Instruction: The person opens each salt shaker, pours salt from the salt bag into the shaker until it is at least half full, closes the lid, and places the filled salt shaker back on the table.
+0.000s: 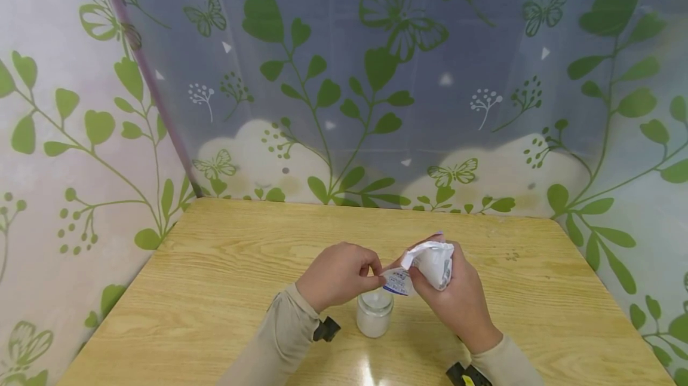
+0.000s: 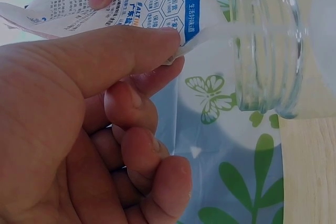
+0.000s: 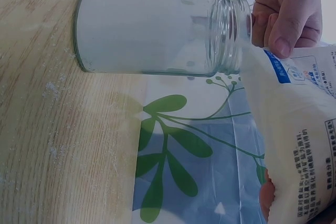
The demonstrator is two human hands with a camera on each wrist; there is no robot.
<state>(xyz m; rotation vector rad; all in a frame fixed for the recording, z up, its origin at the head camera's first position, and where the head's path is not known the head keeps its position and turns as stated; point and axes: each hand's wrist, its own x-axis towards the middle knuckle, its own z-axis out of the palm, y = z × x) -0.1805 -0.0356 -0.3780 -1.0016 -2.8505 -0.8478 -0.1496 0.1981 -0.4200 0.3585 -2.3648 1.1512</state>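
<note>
A glass jar (image 1: 374, 317) stands upright on the table, filled with white grains to below its threaded neck. Above it a printed white salt bag (image 1: 434, 263) is tipped, its opening over the jar's mouth. My right hand (image 1: 464, 299) grips the bag's body from the right. With thumb and index finger, my left hand (image 1: 338, 275) pinches the edge of the bag's opening; its other fingers are curled. In the left wrist view, a white stream of salt (image 2: 215, 32) runs from the bag into the jar (image 2: 262, 77).
A wooden table (image 1: 231, 254) bears the jar. Scattered white grains (image 3: 50, 87) lie on it beside the jar. Patterned curtains (image 1: 344, 75) enclose the back and sides. Black wrist devices sit on the left wrist (image 1: 326, 330) and right wrist (image 1: 467, 374).
</note>
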